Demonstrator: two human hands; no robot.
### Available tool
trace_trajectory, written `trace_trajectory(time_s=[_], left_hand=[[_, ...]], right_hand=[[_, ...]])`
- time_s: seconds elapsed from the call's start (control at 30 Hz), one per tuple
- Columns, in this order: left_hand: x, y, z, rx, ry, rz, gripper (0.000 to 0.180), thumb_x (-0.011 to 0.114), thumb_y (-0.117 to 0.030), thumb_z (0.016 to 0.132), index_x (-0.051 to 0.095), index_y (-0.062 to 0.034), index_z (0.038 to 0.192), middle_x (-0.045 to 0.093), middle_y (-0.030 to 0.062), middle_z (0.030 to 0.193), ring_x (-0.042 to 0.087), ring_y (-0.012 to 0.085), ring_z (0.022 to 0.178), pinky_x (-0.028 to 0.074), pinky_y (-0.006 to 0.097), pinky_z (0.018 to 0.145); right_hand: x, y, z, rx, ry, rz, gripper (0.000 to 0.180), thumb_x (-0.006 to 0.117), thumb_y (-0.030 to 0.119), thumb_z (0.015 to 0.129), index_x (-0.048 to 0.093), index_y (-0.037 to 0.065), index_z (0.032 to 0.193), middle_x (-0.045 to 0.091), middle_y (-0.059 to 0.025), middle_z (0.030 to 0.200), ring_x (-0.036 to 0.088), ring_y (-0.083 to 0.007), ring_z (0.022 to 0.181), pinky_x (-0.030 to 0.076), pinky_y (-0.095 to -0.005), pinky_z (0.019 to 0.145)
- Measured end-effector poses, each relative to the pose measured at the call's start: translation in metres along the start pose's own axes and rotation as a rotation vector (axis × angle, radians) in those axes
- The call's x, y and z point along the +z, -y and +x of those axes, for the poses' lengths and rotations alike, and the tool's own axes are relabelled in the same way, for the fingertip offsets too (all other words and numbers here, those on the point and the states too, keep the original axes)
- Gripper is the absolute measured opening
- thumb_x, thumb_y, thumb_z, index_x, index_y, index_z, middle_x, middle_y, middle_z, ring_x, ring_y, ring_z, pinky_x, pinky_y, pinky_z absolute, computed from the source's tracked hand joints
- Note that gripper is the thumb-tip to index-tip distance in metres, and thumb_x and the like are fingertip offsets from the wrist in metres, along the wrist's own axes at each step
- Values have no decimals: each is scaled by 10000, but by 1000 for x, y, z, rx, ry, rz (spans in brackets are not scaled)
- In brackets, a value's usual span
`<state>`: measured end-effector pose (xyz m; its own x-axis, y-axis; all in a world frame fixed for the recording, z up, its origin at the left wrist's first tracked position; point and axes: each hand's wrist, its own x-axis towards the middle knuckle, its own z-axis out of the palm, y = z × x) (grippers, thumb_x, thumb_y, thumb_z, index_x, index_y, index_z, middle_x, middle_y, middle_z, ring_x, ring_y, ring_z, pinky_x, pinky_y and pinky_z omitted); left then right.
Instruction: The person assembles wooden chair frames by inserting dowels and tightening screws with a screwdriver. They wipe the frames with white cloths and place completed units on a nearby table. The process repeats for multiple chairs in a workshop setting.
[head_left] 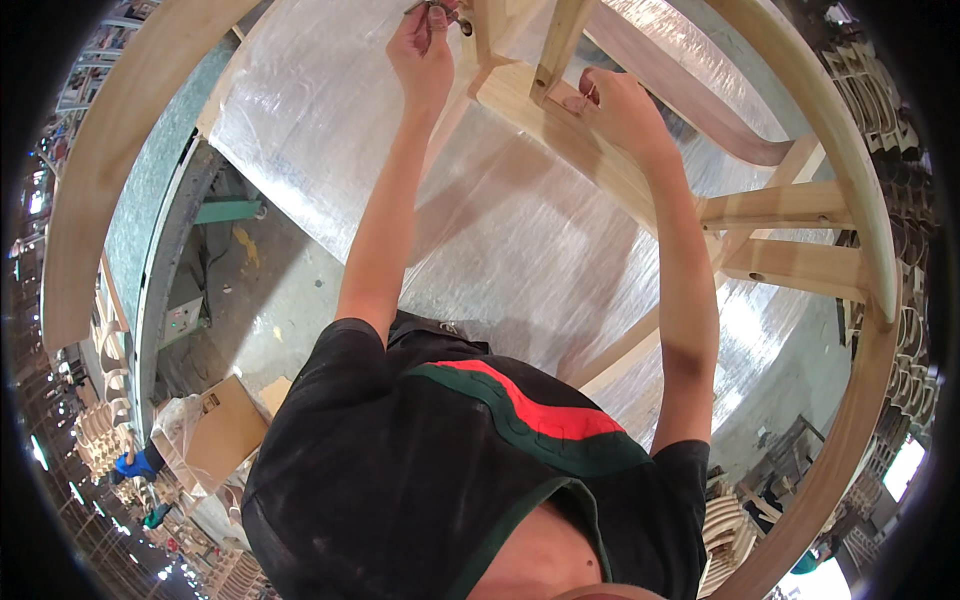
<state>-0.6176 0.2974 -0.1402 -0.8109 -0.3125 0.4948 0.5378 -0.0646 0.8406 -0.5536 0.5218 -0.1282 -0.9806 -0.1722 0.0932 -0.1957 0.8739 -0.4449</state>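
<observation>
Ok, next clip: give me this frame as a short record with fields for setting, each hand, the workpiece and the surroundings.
setting: workshop, person leaning over a table covered with shiny plastic sheet
left hand: raised at the top edge, fingers pinching a small metal part; what kind, too small to tell
right hand: resting on a rail of the wooden chair frame
workpiece: unfinished pale wood frame, curved rails arcing around the view
surroundings: cardboard box on the floor lower left, stacked wooden parts along the edges
</observation>
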Motion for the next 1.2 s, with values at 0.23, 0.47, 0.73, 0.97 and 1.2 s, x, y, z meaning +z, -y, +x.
trace_trajectory(time_s=[0.23, 0.47, 0.73, 0.97, 1.2], left_hand=[[-8, 13, 7, -47, -22, -24, 322, 693, -92, 841, 551, 37, 1099, 655, 119, 955, 639, 160, 848, 511, 280, 788], [-5, 8, -8, 2, -25, -19, 287, 664, -78, 860, 567, 60, 1092, 668, 125, 945, 642, 156, 869, 516, 281, 822], [-9, 6, -5, 15, 72, 16, 253, 614, -58, 889, 562, 94, 1085, 662, 119, 928, 637, 157, 879, 508, 264, 808], [-8, 8, -6, 26, 77, 37, 174, 545, -55, 927, 596, 68, 1039, 664, 100, 900, 640, 160, 848, 506, 274, 812], [-14, 6, -3, -62, -28, 247, 137, 543, -40, 922, 653, 42, 918, 678, 53, 832, 619, 93, 804, 489, 258, 761]], right_hand=[[0, 5, 6, 47, 79, -175, 285, 667, 216, 804, 576, -48, 746, 605, -203, 730, 595, -366, 746, 455, -431, 672], [3, -3, -4, -48, 100, -29, 276, 666, 239, 810, 566, -17, 839, 624, -194, 847, 587, -361, 813, 460, -423, 697], [1, -1, -5, -32, 54, 72, 284, 612, 252, 857, 556, -26, 839, 610, -219, 846, 602, -373, 830, 469, -446, 712], [5, 1, 0, -42, 5, -169, 348, 568, 280, 879, 619, -32, 734, 626, -240, 788, 635, -377, 737, 498, -438, 622], [5, -3, 3, -149, 41, -191, 258, 600, 235, 819, 635, -10, 746, 598, -210, 729, 608, -371, 740, 470, -446, 650]])
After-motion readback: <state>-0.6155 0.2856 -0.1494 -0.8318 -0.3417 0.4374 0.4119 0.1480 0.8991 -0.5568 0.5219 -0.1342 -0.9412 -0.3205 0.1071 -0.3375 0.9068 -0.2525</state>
